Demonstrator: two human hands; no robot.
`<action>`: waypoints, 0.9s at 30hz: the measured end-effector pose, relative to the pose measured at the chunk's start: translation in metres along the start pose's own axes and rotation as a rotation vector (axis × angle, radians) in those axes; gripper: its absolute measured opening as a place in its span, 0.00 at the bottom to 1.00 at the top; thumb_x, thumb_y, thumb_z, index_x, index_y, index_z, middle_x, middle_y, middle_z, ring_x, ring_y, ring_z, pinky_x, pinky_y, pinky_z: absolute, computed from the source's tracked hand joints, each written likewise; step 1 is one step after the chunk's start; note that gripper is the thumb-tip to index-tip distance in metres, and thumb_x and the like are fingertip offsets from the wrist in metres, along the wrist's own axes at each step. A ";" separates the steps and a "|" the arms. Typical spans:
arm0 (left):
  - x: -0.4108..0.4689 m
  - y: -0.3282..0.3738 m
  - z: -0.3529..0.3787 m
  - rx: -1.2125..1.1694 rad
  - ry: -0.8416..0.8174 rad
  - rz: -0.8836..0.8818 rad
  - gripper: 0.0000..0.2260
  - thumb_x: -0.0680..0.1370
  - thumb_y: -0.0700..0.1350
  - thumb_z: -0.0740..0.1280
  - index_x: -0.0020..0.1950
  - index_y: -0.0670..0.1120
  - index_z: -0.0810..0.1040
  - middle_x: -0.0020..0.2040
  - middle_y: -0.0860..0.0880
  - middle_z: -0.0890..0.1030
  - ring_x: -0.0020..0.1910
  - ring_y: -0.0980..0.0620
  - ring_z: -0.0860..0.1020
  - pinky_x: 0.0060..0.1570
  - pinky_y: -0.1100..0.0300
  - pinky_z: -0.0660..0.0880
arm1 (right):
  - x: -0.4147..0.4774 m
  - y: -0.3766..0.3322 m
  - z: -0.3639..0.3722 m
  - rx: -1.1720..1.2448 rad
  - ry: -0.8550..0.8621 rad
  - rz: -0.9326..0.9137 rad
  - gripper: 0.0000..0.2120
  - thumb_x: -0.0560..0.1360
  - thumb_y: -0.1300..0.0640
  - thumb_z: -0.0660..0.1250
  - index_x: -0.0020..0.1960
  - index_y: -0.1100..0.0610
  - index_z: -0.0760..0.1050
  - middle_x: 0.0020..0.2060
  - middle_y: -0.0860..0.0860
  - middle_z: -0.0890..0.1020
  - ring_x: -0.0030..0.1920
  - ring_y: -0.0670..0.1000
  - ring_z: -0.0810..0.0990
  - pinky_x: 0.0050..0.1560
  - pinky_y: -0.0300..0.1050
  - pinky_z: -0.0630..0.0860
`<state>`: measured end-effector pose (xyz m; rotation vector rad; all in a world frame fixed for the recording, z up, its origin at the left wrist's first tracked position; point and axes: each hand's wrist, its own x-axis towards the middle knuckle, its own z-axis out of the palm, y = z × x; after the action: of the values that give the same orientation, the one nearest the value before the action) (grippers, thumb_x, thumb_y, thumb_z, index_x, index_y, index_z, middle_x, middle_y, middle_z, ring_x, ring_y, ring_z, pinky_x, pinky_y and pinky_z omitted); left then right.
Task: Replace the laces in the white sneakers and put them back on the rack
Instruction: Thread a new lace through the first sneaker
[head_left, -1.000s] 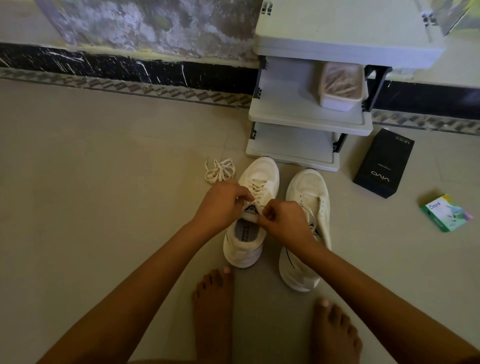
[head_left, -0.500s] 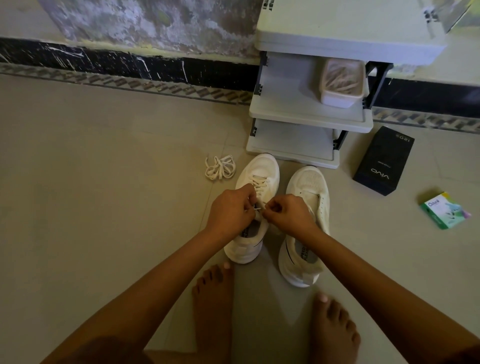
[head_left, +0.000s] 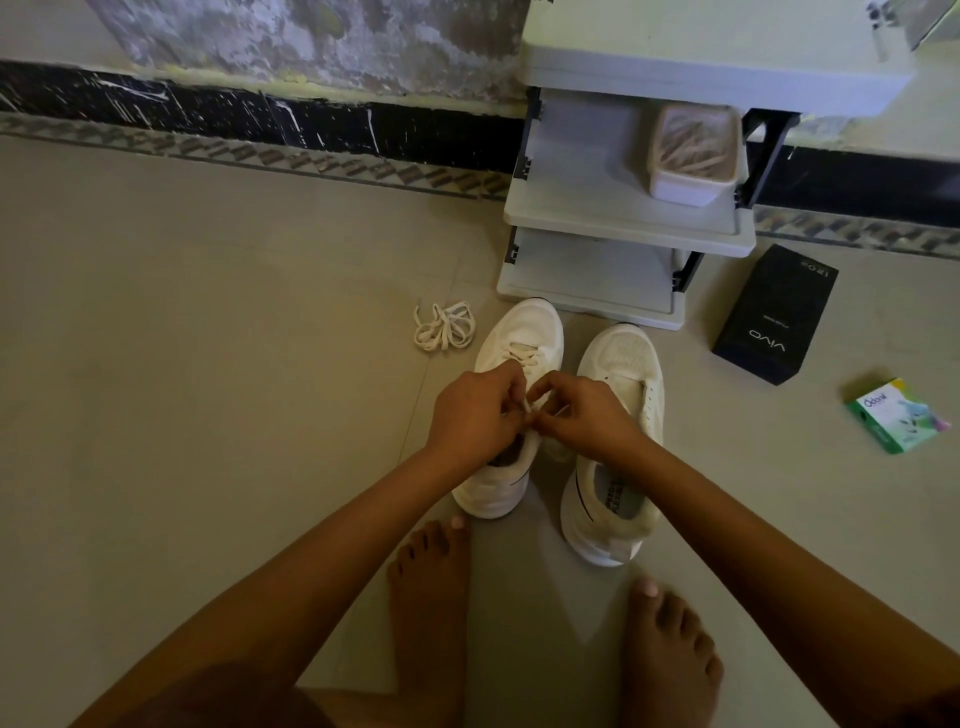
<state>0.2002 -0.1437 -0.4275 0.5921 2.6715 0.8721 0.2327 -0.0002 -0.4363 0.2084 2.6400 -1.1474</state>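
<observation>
- Two shoes (head_left: 530, 327) sit just in front of the rack (head_left: 623, 228); left hand (head_left: 475, 415) and right hand (head_left: 584, 422) each pinch the lace (head_left: 522, 357) on one.
- A loose grip could let it slip and come undone.

Two white sneakers stand side by side on the floor, toes toward 12 o'clock. The first sneaker (head_left: 522, 325) carries a cream lace (head_left: 522, 357) threaded across its eyelets; the left hand (head_left: 475, 410) and the right hand (head_left: 587, 415) pinch the lace above the tongue. The second sneaker (head_left: 621, 358), at its 3 o'clock, shows a printed insole. A loose lace bundle (head_left: 444, 327) lies at 10 o'clock. The pale tiered rack (head_left: 582, 171) stands at 12 o'clock, just beyond the toes.
</observation>
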 end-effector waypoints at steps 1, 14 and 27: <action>0.001 0.001 0.001 -0.016 0.008 -0.002 0.07 0.72 0.42 0.68 0.42 0.50 0.71 0.35 0.51 0.77 0.36 0.50 0.76 0.34 0.59 0.70 | 0.000 0.001 -0.001 -0.002 -0.003 -0.005 0.12 0.73 0.56 0.70 0.55 0.57 0.77 0.45 0.55 0.83 0.46 0.52 0.81 0.48 0.44 0.76; 0.013 -0.033 -0.015 0.204 -0.255 0.070 0.31 0.69 0.51 0.74 0.70 0.58 0.67 0.70 0.54 0.70 0.65 0.52 0.70 0.58 0.55 0.72 | -0.003 -0.010 -0.015 0.063 0.074 -0.046 0.04 0.78 0.61 0.63 0.48 0.59 0.76 0.43 0.53 0.81 0.47 0.54 0.80 0.49 0.43 0.75; 0.021 -0.036 -0.015 0.271 -0.296 0.039 0.31 0.70 0.52 0.73 0.71 0.61 0.65 0.66 0.52 0.74 0.62 0.50 0.74 0.52 0.55 0.73 | -0.003 -0.006 0.001 -0.274 -0.060 0.063 0.13 0.80 0.49 0.58 0.54 0.59 0.71 0.46 0.55 0.78 0.46 0.54 0.78 0.40 0.42 0.69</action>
<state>0.1650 -0.1680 -0.4402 0.7699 2.5257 0.3928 0.2344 -0.0050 -0.4319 0.1987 2.6787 -0.7495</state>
